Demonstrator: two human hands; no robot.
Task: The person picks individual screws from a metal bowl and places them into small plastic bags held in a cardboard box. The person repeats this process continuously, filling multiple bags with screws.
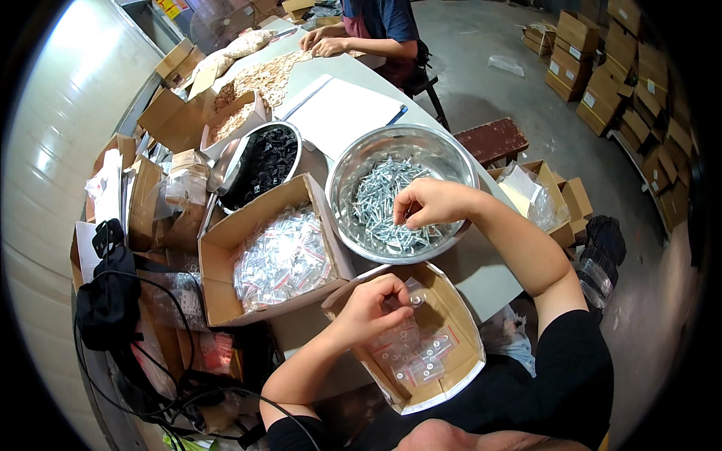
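Observation:
My left hand (374,310) is closed above a shallow cardboard tray (466,342), pinching a small clear zip bag (414,292) with a little round piece showing in it. Several more clear zip bags (429,359) with red seal lines and small round pieces lie in the tray. My right hand (436,203) reaches over a large steel bowl (465,161); its fingers are pinched together just above a heap of silver screws (383,184). Whatever is between those fingertips is too small to make out.
Left of the bowl, a cardboard box (218,289) holds many filled bags. Behind it stands a metal basin of black parts (267,165). White paper (338,109) lies farther back. Across the table, a person's hands (327,43) work by a wooden-coloured pile (267,75). A brown bench (492,140) stands right.

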